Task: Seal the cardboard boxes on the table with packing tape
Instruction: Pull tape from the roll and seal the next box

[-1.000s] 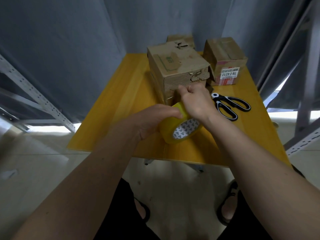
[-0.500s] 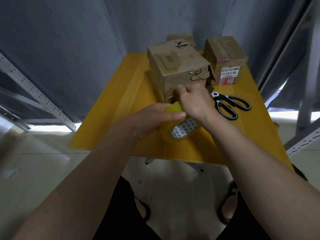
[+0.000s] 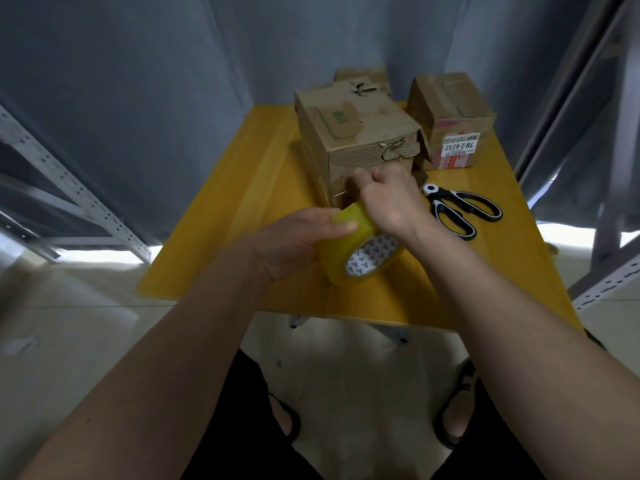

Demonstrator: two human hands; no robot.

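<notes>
Left grip (image 3: 294, 242) clasped round tape (image 3: 349, 252) above worktop (image 3: 242, 202); right grip (image 3: 388, 197) pinched at tape end against front of box (image 3: 353, 133). Scissors (image 3: 460, 209) lay just right.

Three boxes (image 3: 356, 133), one tape roll (image 3: 356, 252), one scissors (image 3: 460, 209)

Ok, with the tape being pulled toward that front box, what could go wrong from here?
1. The nearest cardboard box has torn, crumpled top edges, so tape may bond poorly there.
2. The right hand pinches the tape end against the box front while the left hand holds the yellow tape roll; the strip could fold onto itself.
3. The scissors lie apart, and both hands are occupied for cutting.
</notes>
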